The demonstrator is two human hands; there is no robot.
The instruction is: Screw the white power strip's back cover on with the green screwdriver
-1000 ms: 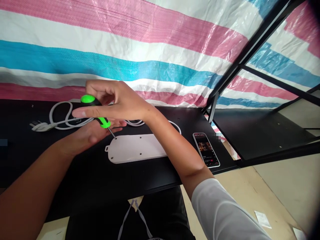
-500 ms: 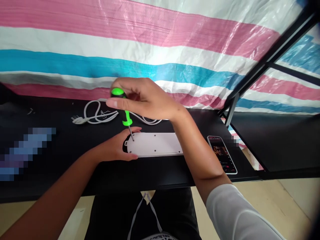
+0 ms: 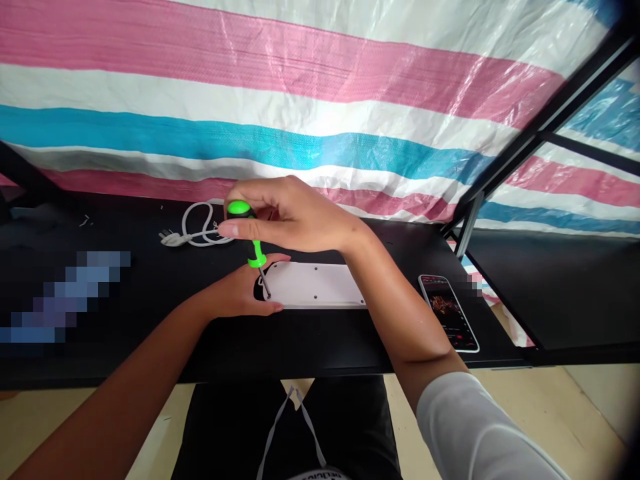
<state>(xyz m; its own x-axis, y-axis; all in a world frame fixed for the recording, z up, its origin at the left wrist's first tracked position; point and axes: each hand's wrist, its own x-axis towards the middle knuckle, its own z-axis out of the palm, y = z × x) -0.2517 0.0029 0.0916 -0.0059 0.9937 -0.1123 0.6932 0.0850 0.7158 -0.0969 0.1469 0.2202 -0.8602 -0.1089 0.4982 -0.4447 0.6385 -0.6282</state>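
Note:
A white power strip (image 3: 320, 285) lies face down on the black table (image 3: 300, 340), its screw holes showing. My right hand (image 3: 295, 213) is closed round a green-and-black screwdriver (image 3: 251, 235) held nearly upright, its tip on the strip's near-left corner. My left hand (image 3: 240, 293) grips the left end of the strip between thumb and fingers and holds it on the table. The strip's white cord and plug (image 3: 193, 230) lie coiled behind my hands.
A phone (image 3: 449, 312) with a lit screen lies at the right of the table. A striped pink, white and blue tarp (image 3: 300, 100) hangs behind. A black metal frame (image 3: 530, 133) and a second black table (image 3: 570, 280) stand at the right. A blurred patch covers the table's left.
My left hand has moved onto the strip's left end and gripped it. The screwdriver has swung from slanted to nearly upright, with its tip set down at the strip's corner. The view shifted left.

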